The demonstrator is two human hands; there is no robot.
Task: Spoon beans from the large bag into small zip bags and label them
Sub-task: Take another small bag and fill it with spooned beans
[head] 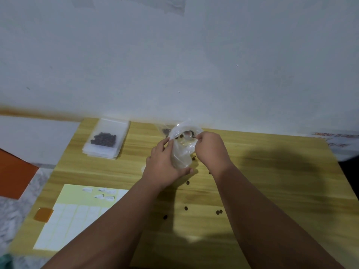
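Two jobs: our left hand [165, 164] grips the bag [181, 155] upright so our right hand [210, 150], pinching the spoon [189, 134], reaches in.

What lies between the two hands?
The small zip bag, seen in the head view: left hand grips it, right hand holds a spoon in its mouth.

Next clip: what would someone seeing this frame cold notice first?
First, the two hands meeting mid-table: the left hand holds a clear bag upright while the right hand tips what looks like a spoon into its open mouth. Next, the loose beans scattered over the wooden table around them. Then the stack of bags at the back left, the top one holding dark beans.
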